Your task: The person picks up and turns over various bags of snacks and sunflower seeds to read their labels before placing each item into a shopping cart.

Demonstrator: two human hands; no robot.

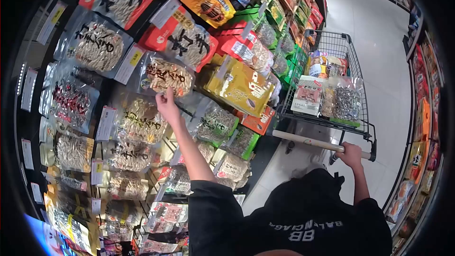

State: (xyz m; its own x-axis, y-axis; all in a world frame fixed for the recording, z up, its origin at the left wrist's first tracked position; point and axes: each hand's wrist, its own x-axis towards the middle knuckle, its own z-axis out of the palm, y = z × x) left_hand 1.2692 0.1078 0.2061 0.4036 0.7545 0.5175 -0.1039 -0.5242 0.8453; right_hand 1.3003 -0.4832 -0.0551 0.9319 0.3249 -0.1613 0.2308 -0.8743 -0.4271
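My left hand (pixel 167 106) reaches up to the rack, its fingers pinched at the lower edge of a clear bag of pale seeds (pixel 170 79) with dark lettering. That bag is among others in the hanging rows, just below a red-cornered bag of seeds (pixel 185 42). My right hand (pixel 352 155) is wrapped round the pale handle (pixel 308 141) of a shopping cart (pixel 362 99). Inside the cart lie a white and pink package (pixel 307 96), a clear bag of dark seeds (pixel 348 102) and other colourful packets.
Rows of hanging snack bags and price tags (pixel 129 64) fill the rack on the left. Gold bags (pixel 241 85) jut out between the rack and the cart. Pale tiled floor (pixel 365 14) runs ahead, and another stocked shelf (pixel 419 128) lines the right side.
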